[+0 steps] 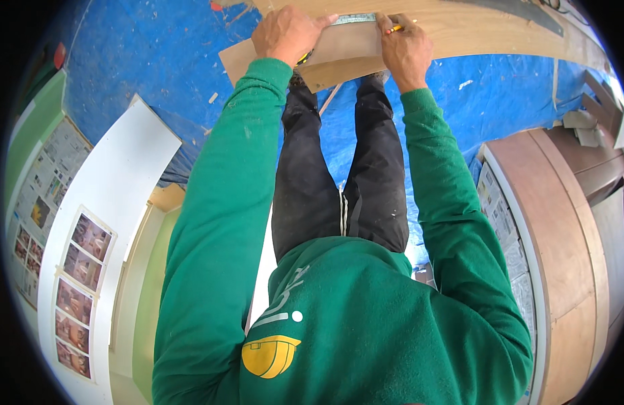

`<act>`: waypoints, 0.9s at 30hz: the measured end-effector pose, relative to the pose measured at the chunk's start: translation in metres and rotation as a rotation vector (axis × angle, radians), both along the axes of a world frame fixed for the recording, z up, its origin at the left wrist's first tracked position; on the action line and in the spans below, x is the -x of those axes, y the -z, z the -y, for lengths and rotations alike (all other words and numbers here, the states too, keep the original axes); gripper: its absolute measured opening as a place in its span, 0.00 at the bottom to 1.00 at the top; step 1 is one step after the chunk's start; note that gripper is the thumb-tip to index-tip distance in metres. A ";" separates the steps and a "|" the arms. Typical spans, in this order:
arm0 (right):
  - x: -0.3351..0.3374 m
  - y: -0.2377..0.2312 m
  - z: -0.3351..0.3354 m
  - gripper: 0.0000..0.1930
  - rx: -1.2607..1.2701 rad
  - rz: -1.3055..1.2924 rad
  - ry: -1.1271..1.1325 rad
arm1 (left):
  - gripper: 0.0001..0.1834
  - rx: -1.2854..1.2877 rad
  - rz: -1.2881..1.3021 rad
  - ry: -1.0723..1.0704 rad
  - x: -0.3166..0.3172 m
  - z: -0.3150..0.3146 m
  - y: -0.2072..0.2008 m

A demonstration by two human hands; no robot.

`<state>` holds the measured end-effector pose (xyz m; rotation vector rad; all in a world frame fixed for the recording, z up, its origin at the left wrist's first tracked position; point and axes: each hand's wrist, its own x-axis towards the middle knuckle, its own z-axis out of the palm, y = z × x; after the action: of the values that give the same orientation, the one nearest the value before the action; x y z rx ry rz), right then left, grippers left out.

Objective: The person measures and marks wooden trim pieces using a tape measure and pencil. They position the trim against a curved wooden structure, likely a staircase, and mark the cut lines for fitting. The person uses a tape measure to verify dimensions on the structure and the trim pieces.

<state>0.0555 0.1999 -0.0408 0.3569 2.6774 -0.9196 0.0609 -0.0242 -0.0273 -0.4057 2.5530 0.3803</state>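
Note:
At the top of the head view, my left hand [288, 32] is closed around a tape measure, its yellow-and-black case [304, 59] showing just below the palm. The pulled-out tape blade [356, 19] runs rightward across a pale wooden board [460, 30], and my left thumb lies at its near end. My right hand [408, 54] pinches a yellow pencil [401, 28] beside the blade's right end, fingertips down on the wood. Under both hands a smaller, lighter brown panel [356, 48] shows, with its lower edge above my shoes. Part of the case is hidden by my left hand.
Blue plastic sheeting [150, 47] with scraps covers the floor. To the left leans a white panel with photos [75, 270]; newspaper sheets [55, 158] lie beyond it. A long wooden panel [555, 236] stands on the right, with offcuts [602, 108] behind. A dark flat strip [521, 13] rests on the board.

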 end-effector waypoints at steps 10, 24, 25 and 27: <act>0.014 -0.050 -0.035 0.10 0.504 -0.091 -0.060 | 0.45 0.006 0.064 -0.037 0.003 -0.003 -0.009; 0.055 -0.022 -0.035 0.08 0.702 0.048 -0.321 | 0.42 -0.019 0.101 -0.057 0.005 -0.001 -0.015; 0.057 -0.018 -0.035 0.08 0.714 0.021 -0.334 | 0.42 -0.029 0.111 -0.056 0.006 -0.001 -0.018; 0.046 -0.007 -0.038 0.10 0.720 -0.029 -0.254 | 0.41 0.018 0.020 -0.005 0.003 -0.003 -0.013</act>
<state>0.0095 0.2381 -0.0337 -0.1538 2.1403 -1.6920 0.0578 -0.0211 -0.0140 -0.4208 2.5383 0.3533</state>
